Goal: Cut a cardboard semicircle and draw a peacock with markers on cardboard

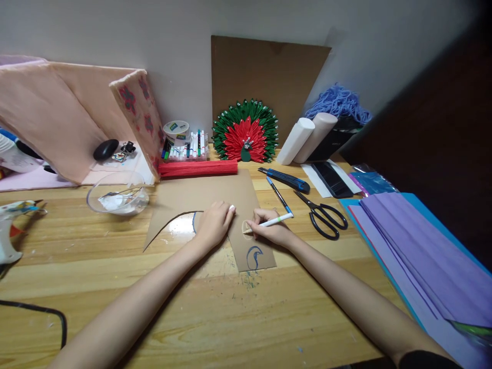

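My right hand [269, 226] is closed around a white marker [277, 220], its tip touching a piece of brown cardboard [240, 192]. Under that tip is a pale round outline [246, 229], and nearer me on the same strip a blue curved crescent shape [253, 257] is drawn. My left hand [213, 221] rests on the cardboard with its fingers curled together. A small white piece [232, 208], perhaps a marker cap, shows at its fingertips. The cardboard has a curved cut-out along its near left side.
Right of my hand lie a blue marker [279, 195], a utility knife [285, 180] and black scissors [326, 215]. Behind are a red crepe paper roll [198, 168] and a red-green paper peacock [246, 133]. A plastic bowl [117, 195], a glue gun [15, 225] and purple sheets [426, 261] flank the workspace.
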Available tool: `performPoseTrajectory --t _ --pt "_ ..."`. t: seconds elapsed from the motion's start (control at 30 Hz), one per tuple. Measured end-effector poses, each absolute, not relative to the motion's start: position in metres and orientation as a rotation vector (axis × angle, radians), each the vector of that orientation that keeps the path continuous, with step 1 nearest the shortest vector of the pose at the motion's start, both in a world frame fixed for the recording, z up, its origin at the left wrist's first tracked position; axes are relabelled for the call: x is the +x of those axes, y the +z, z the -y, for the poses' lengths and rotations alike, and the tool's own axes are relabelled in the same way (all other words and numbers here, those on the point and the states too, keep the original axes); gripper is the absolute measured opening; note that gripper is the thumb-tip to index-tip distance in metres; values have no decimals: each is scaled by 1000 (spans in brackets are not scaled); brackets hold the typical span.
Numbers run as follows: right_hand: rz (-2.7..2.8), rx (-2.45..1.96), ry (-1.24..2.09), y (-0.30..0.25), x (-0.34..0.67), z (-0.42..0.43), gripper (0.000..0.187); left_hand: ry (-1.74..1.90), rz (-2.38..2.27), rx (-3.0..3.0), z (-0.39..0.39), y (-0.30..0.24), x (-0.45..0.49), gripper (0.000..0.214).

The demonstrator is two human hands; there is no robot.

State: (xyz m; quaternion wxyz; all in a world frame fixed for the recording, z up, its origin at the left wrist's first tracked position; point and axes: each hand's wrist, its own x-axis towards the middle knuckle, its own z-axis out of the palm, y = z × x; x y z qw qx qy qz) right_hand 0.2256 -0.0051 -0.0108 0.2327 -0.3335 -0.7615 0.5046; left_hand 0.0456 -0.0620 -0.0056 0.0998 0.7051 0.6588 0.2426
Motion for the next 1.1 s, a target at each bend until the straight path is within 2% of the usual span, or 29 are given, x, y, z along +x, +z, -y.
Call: performPoseTrajectory --t 1.1 --pt "2174 -881 1459 -13 231 0 29 668 -1979 2115 63 -5 46 34"
